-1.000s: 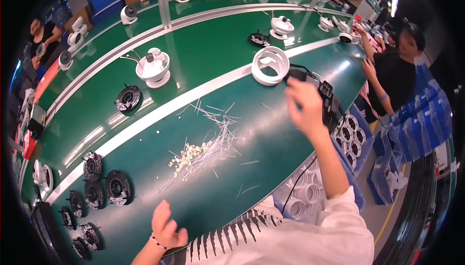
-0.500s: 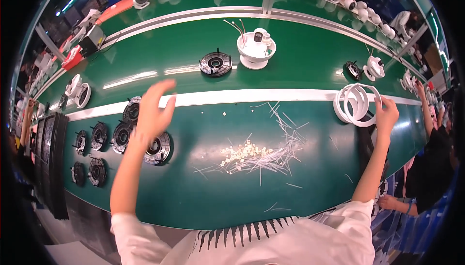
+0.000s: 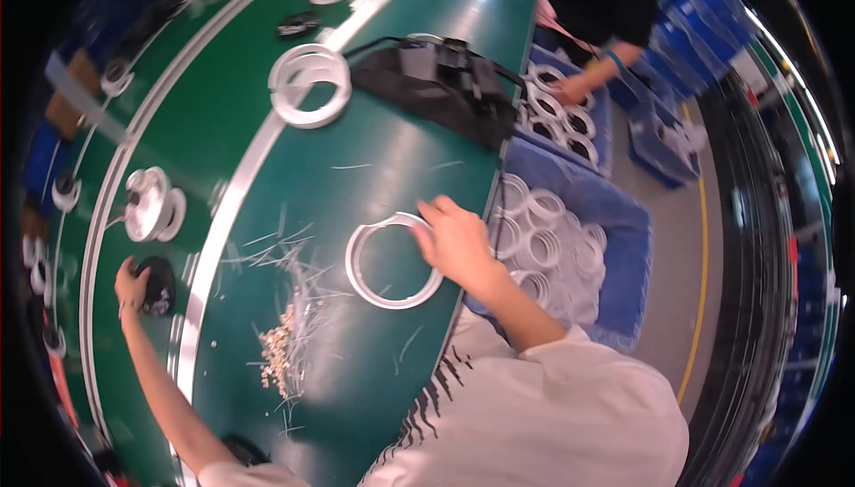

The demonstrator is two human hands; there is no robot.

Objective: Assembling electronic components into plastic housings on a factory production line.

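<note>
Ring is out over the tabletop, right of the scraps, with the fingers of the right hand closed on its rim; we cannot tell whether it touches the surface. Judging by how things lie, one ring is picked up but joined to nothing. The left hand is at the black disc, just beside the white bowl but separate from it; blur keeps us from telling whether those fingers grip. Left untouched, we see more rings stacked near the black case and many in the blue bin. Our tabletop is dark green and glossy; beyond, a co-worker's hand reaches among rings, and a yellow stripe crosses the floor.
</note>
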